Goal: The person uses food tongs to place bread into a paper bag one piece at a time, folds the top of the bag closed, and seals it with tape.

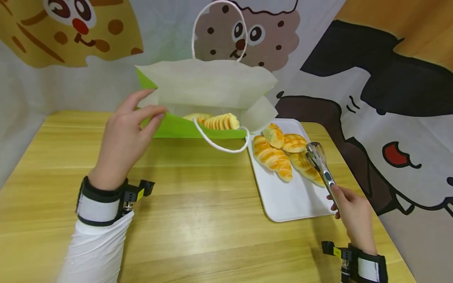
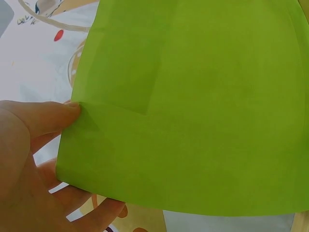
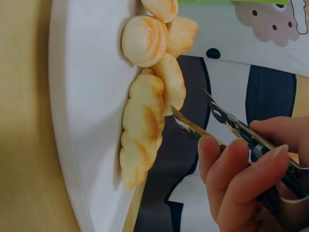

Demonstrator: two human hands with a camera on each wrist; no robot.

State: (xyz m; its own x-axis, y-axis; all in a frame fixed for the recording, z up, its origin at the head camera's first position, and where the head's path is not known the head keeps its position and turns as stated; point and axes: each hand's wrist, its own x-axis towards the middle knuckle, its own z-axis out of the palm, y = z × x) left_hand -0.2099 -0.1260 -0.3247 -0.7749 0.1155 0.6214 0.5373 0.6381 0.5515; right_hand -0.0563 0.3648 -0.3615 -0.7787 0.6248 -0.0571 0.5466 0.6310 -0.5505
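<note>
Ahead of me I see a pale backdrop cloth (image 1: 170, 27) printed with cartoons: on my left a yellow spotted character (image 1: 69, 37) with a red nose, mid-view a pinkish-brown dotted one (image 1: 265, 43), on my right a large black-and-white face (image 1: 419, 131). Before me lies a wood-grain table (image 1: 198, 224).

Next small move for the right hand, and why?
Probably bring the tongs down around the nearest bread on the tray: the right hand holds them close to it, tips apart with nothing between, and the left hand grips the open bag by its edge.
</note>
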